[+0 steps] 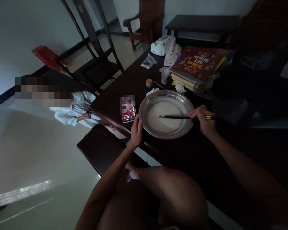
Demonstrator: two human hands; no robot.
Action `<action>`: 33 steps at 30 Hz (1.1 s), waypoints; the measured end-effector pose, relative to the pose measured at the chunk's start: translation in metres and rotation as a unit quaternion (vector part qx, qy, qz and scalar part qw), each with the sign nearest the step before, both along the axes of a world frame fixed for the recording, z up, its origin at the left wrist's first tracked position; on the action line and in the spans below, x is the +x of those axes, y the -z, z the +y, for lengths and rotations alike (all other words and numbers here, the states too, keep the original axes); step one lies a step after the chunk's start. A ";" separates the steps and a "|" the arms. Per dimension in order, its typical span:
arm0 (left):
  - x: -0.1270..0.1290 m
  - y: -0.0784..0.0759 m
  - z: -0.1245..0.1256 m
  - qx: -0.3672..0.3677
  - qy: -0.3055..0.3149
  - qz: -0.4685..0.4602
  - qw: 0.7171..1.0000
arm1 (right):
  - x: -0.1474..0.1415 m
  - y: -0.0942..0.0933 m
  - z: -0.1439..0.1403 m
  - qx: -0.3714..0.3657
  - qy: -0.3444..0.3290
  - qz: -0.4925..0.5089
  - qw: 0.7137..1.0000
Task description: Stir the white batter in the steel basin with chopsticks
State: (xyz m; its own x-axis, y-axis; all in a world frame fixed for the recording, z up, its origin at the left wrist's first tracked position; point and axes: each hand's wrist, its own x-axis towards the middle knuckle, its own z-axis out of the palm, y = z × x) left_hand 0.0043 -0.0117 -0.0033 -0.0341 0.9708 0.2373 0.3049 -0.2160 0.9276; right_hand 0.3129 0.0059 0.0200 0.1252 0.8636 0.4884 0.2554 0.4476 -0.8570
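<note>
A round metal basin (147, 105) holding pale liquid sits on the dark wooden table (206, 153). My left hand (136, 131) grips the basin's near-left rim. My right hand (203, 118) holds a pair of dark chopsticks (175, 117) at the basin's right edge, and their tips reach to the middle of the liquid.
A lit phone (129, 114) lies just left of the basin. Behind it are a small jar (149, 82), crumpled tissues, plastic bags and a stack of books (194, 65). A dark stool (98, 147) stands below the table edge. A person in white (74, 108) is on the floor at left.
</note>
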 end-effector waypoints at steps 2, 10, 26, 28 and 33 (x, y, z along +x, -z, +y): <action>0.000 0.000 0.000 0.001 0.002 0.001 1.000 | 0.000 0.000 0.000 0.005 0.013 0.015 1.000; -0.001 0.001 0.000 0.004 0.003 0.004 1.000 | 0.000 0.000 -0.001 -0.001 0.011 0.001 1.000; -0.001 0.003 0.000 0.003 0.001 -0.002 1.000 | 0.001 0.002 0.000 -0.010 0.003 0.010 1.000; -0.001 0.003 0.000 0.001 0.001 -0.003 1.000 | 0.001 0.002 0.000 -0.010 0.018 0.014 1.000; 0.000 0.002 0.000 -0.002 -0.005 -0.007 1.000 | 0.001 0.001 0.000 -0.010 -0.006 0.010 1.000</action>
State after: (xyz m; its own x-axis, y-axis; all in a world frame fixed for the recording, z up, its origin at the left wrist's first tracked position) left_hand 0.0041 -0.0114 -0.0055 -0.0479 0.9713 0.2328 0.2942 -0.2090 0.9326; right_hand 0.3140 0.0060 0.0187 0.1247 0.8750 0.4678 0.2341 0.4322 -0.8709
